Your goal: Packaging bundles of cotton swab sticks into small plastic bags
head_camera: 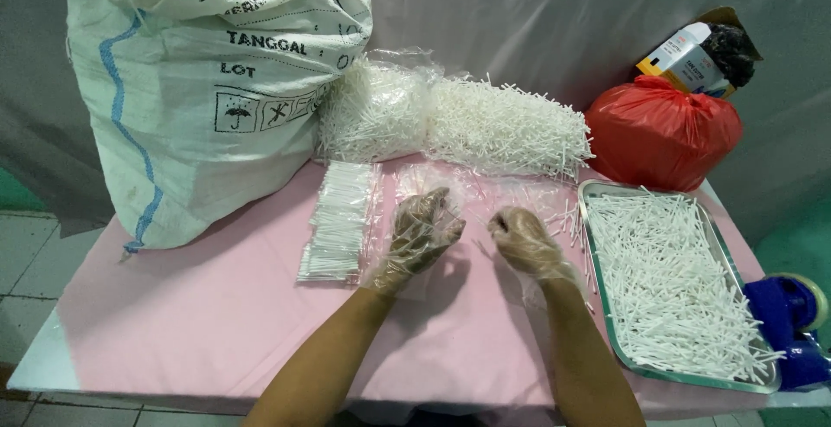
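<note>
Both forearms come up from the bottom middle of the frame, each hand in a thin clear plastic glove. Left hand (421, 235) has its fingers curled loosely with the grip narrow, and it looks like it's pinching the edge of a clear plastic bag (450, 186) lying flat on the pink table (199, 306), though the film is so see-through I can't swear it's actually gripped. Right hand (522, 238) is half closed too, fingertips bunched; whether a few white sticks are in there I can't tell.

So my read: this is the bagging step, mouth of the empty bag being opened up. Next move would need one hand to keep the bag mouth open while the other reaches to the right for a bunch of sticks and lines them up.

Supply is the steel tray (595, 245) at the right, full of loose white sticks (666, 280). One filled flat pack (340, 219) of sticks sits just left of the left hand.

Packages around it:
- upper left, a big white woven sack (208, 89) with a blue stripe, black printing and little handling pictograms
- top centre, two heaps of sticks (459, 120), partly in clear plastic
- upper right, a tied red plastic bag (662, 133), with an open cardboard box (697, 51) with orange and white behind it
- right edge, a blue tape dispenser (792, 319)
</note>
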